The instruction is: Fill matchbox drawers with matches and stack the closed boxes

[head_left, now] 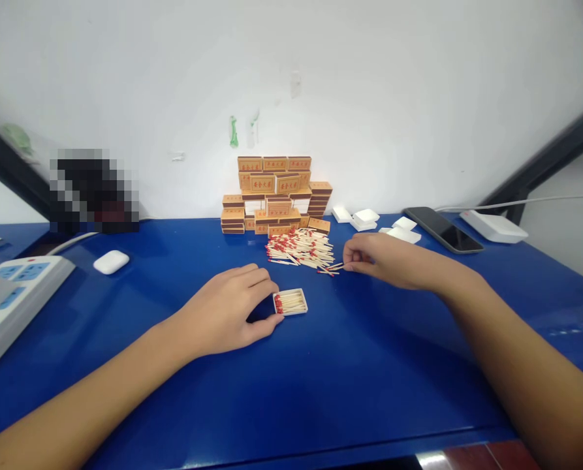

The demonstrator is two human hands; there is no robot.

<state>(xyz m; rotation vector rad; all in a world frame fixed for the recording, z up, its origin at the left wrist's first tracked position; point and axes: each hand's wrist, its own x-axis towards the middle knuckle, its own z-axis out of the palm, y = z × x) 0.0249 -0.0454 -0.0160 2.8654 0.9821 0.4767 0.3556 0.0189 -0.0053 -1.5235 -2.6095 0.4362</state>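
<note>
A small white matchbox tray [296,312] lies on the blue table, filled with red-tipped matches [291,302]. The thumb and fingers of my left hand [237,307] grip it at its left end. To the right, my right hand [369,258] pinches matchsticks [337,266] by their pale ends, their red heads pointing left. Just beside those is a loose heap of matches [303,248]. Behind the heap, several yellow-orange matchboxes [279,205] stand stacked against the wall.
White empty trays [364,219], a black phone [442,230] and a white box [494,226] lie at the back right. On the left are a white earbud case [111,262] and a power strip [31,287]. The table's front edge [320,450] runs along the bottom.
</note>
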